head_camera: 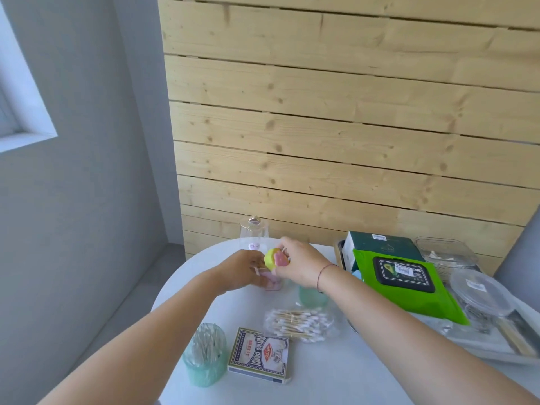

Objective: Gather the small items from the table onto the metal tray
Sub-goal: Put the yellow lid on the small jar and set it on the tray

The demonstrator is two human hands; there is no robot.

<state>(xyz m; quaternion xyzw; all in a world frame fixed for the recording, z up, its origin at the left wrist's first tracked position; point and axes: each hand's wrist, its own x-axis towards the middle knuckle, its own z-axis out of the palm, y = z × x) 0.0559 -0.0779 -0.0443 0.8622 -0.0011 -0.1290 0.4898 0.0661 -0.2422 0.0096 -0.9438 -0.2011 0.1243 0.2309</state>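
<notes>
Roughly midway: metal tray (pixel 496 353) at right already carried wipes pack (pixel 409 283) and clear containers. On the white table (pixel 336 375) we still had playing cards (pixel 259 354), cotton swabs (pixel 301 321), green jar (pixel 205 359). Far centre, our right hand (pixel 301 263) pinched a yellow-pink item (pixel 274 258); left hand (pixel 244 270) curled around a pink cup (pixel 273 283).

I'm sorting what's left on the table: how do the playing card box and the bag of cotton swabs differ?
The playing card box is a rigid, opaque printed carton; the bag of cotton swabs is a soft clear pouch showing its contents. The box lies nearer the person, the bag nearer the metal tray. Both lie flat on the white table, untouched.
</notes>
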